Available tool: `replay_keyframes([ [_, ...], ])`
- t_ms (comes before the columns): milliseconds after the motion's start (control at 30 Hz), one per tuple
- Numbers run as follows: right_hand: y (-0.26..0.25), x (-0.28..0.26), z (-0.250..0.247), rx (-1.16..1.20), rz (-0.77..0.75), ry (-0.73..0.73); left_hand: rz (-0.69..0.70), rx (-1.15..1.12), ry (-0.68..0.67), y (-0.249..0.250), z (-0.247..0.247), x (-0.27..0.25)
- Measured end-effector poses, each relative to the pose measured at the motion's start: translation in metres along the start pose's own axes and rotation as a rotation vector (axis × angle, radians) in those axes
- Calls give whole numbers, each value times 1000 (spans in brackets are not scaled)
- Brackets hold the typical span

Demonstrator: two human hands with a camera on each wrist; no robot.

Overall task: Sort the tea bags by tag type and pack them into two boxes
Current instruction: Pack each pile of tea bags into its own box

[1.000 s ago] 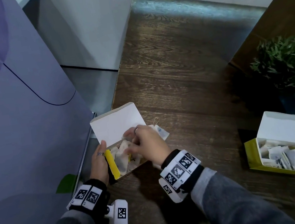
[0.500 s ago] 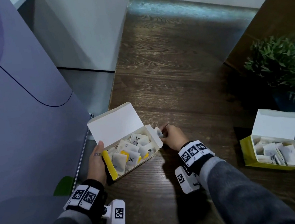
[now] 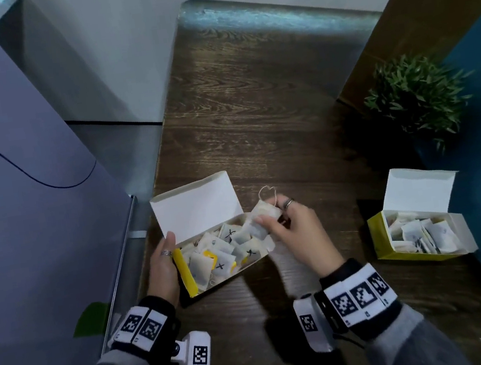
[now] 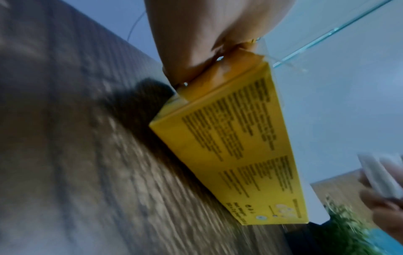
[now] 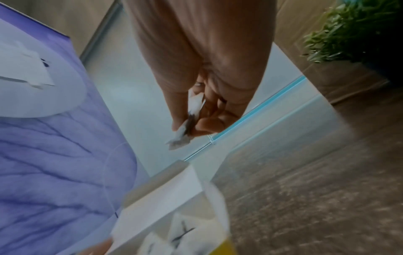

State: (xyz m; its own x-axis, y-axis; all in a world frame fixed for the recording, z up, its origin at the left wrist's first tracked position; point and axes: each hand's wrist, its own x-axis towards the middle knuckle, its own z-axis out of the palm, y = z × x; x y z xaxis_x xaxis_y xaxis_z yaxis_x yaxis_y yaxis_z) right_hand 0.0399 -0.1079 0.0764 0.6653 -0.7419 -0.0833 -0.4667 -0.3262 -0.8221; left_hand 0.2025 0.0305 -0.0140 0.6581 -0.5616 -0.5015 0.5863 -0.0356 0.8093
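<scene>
A tea bag [image 3: 264,216] is pinched in the right hand [image 3: 297,231] just above the right end of the near-left box [image 3: 220,247], its string looping up past the fingertips; the wrist view shows thumb and fingers closed on its thin edge, and the tag cannot be read from here. It hangs clear of the pile, which suits reading the tag or lowering the bag in; which of the two is under way cannot be told. That box sits on the table [image 3: 270,116] near its left edge, lid [image 3: 196,208] tipped back and open, packed with bags whose tags carry a black X, some with yellow showing. The left hand [image 3: 163,267] lies flat against the box's near-left end, fingers straight along the yellow flap, likely bracing the light carton so it does not slide while the other hand works in it. The right wrist is raised and bent inward, the palm turned down over the box's corner. Well apart, at the near-right of the table, a second box [image 3: 379,237] stands open with its own heap of bags, presumably the other tag type. A potted plant [image 3: 415,92] stands beyond it on the far right.
</scene>
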Motion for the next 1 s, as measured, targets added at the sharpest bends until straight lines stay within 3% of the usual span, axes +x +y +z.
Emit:
replay_keyframes([
  [133, 16, -7, 13, -131, -18, -154, -23, 73, -58, -9, 31, -3],
  [200, 30, -9, 16, -181, -20, -157, -37, 129, -91, -13, 42, -3],
  [333, 50, -13, 1, -158, -18, 70, -42, 224, -161, -15, 58, 0],
  [433, 68, -13, -22, -222, 103, 202, -30, 406, -198, -15, 63, 5],
  [533, 82, -16, -35, -178, 257, 82, 41, 618, -166, -12, 61, 9],
  [600, 88, -21, -37, -155, 262, -3, 103, 698, -148, -11, 54, 9],
  [800, 95, -29, -33, 104, 148, -48, 39, 548, -326, -17, 38, -1],
  [1000, 97, -13, -27, 160, 46, -58, 160, 545, -350, -12, 45, 2],
])
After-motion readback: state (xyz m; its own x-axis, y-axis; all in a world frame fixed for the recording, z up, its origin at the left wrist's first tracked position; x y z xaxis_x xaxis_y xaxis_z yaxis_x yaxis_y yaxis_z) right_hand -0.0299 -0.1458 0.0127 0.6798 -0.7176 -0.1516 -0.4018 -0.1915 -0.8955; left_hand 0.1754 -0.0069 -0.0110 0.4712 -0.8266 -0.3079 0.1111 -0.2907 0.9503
